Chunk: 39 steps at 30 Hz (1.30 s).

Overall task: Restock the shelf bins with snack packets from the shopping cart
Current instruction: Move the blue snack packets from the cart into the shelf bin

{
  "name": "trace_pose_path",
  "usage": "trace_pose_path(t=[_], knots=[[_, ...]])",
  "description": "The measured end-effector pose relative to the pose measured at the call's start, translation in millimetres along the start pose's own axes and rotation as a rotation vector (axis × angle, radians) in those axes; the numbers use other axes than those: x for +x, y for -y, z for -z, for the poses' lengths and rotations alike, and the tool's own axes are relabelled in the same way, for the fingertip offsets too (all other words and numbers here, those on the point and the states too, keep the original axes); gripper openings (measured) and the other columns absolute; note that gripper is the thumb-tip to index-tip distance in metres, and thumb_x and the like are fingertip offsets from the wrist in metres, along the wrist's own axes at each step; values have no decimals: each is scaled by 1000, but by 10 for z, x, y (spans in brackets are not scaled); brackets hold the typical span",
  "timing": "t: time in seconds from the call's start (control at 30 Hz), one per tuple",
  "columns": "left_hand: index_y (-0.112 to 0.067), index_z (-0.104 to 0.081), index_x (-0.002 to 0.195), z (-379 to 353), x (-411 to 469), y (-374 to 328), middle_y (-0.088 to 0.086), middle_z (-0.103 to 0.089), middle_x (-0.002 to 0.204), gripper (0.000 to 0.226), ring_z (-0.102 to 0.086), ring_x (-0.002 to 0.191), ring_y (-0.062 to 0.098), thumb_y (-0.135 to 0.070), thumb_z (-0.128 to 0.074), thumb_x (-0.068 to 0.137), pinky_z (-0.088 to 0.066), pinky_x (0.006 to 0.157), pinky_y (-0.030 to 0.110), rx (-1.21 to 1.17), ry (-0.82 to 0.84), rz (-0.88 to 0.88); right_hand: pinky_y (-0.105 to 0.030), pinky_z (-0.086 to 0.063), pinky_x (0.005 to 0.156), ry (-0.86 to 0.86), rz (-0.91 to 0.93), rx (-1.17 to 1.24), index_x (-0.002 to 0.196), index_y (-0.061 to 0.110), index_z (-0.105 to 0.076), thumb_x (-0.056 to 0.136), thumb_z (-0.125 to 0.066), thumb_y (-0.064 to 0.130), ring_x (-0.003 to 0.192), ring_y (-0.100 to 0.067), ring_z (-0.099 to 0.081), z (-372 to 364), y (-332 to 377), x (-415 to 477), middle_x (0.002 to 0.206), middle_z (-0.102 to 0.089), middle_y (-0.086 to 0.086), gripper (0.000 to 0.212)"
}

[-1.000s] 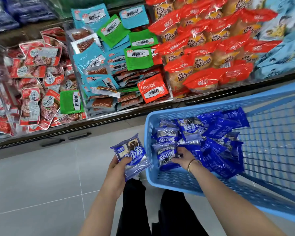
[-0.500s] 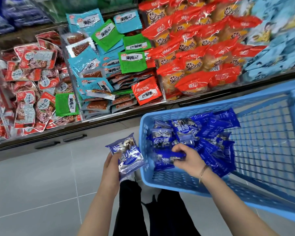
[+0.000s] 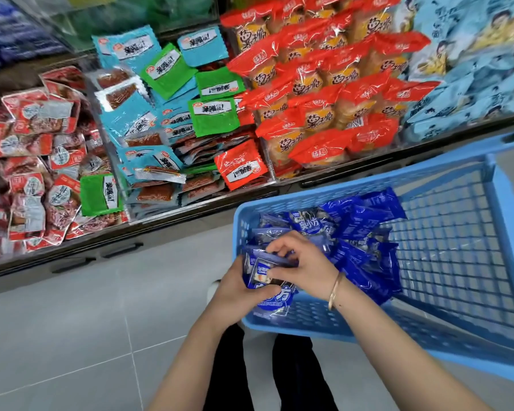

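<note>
A light blue shopping cart (image 3: 445, 179) stands at the right, with a heap of dark blue snack packets (image 3: 356, 229) in its near-left corner. Over that corner both my hands meet on a small stack of blue packets (image 3: 263, 271). My left hand (image 3: 238, 295) grips the stack from below and the left. My right hand (image 3: 303, 262), with a gold bangle on the wrist, pinches a packet on top of the stack. Above the cart run the shelf bins (image 3: 190, 203), filled with packets.
The bins hold red-and-white packets (image 3: 33, 161) at left, cyan and green packets (image 3: 166, 114) in the middle, red-and-orange packets (image 3: 324, 93) and pale blue bags (image 3: 469, 84) at right. Grey tiled floor (image 3: 72, 336) lies below. My dark trousers (image 3: 267, 372) show between my arms.
My left hand carried its blue packet rightward to the cart's corner. My right hand lifted a packet from the heap and brought it onto the one in my left hand.
</note>
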State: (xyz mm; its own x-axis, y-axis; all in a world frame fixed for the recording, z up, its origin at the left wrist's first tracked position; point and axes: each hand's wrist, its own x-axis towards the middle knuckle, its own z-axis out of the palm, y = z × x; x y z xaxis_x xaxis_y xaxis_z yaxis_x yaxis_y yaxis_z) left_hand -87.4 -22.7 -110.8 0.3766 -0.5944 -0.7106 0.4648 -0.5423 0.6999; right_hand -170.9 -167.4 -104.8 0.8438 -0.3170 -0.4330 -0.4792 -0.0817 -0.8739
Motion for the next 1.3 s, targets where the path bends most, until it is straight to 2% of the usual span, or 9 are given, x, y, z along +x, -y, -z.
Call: trace_pose_path(t=[0.1, 0.23, 0.37, 0.47, 0.63, 0.77, 0.93, 1.03, 1.3], knots=[[-13, -52, 122, 116, 39, 60, 8, -70, 111, 59, -68, 100, 23, -4, -81, 71, -55, 89, 41, -3, -46, 14, -12, -48, 77, -230, -132, 301, 91, 19, -62, 75, -75, 8, 86, -6, -58, -37, -160, 88, 93, -62, 4, 24], [-17, -56, 119, 286, 32, 147, -1, -74, 101, 44, -71, 91, 15, -8, -74, 80, -56, 71, 23, -109, -145, 38, -33, -52, 84, -706, -691, 715, 89, 10, -62, 87, -64, 22, 90, -20, -62, 155, -659, 284, 96, -62, -7, 12], [-20, -58, 116, 345, 18, 212, 0, -75, 101, 37, -71, 93, 20, -10, -71, 82, -57, 82, 33, -181, -186, 57, -34, -50, 88, -683, -973, 793, 125, 4, -52, 91, -58, 30, 116, -26, -55, 193, -1079, 514, 126, -56, -14, 43], [-22, -58, 112, 329, 25, 232, -3, -75, 98, 35, -72, 90, 16, -11, -72, 82, -57, 73, 24, -212, -207, 60, -32, -53, 85, -675, -1008, 812, 119, 9, -56, 92, -58, 28, 81, -21, -60, 194, -1110, 728, 100, -61, -11, 34], [-23, -59, 110, 330, 38, 243, -2, -75, 97, 34, -72, 89, 17, -11, -72, 81, -57, 72, 27, -258, -221, 85, -14, -44, 32, -660, -1025, 830, 109, 14, -57, 90, -60, 23, 60, -10, -47, 224, -1059, 760, 75, -50, -3, 21], [-24, -59, 110, 327, 38, 223, -4, -75, 96, 35, -72, 88, 17, -14, -74, 80, -57, 71, 27, -256, -222, 97, -15, -48, 37, -565, -929, 1027, 78, 8, -57, 91, -58, 15, 60, -10, -46, 320, -900, 506, 71, -50, -5, 14], [-21, -60, 108, 296, 70, 178, 0, -76, 95, 35, -73, 85, 19, -15, -76, 78, -58, 69, 28, -288, -259, 116, -17, -44, 58, -378, -752, 1166, 81, 11, -55, 89, -56, 9, 49, -6, -52, 311, -556, -25, 60, -63, -1, 8], [-16, -61, 108, 248, 93, 154, 6, -75, 97, 32, -73, 86, 22, -15, -75, 79, -57, 76, 35, -319, -311, 128, -20, -51, 52, -289, -606, 1234, 75, 17, -47, 75, -62, 3, 49, -8, -57, 124, -312, -251, 62, -58, -2, 20], [-12, -60, 110, 195, 131, 97, 9, -74, 99, 34, -72, 87, 24, -18, -74, 80, -58, 79, 38, -270, -356, 136, -34, -54, 63, -351, -641, 790, 89, 19, -45, 72, -73, -4, 68, -18, -59, -356, -106, -315, 92, -48, -5, 40]])
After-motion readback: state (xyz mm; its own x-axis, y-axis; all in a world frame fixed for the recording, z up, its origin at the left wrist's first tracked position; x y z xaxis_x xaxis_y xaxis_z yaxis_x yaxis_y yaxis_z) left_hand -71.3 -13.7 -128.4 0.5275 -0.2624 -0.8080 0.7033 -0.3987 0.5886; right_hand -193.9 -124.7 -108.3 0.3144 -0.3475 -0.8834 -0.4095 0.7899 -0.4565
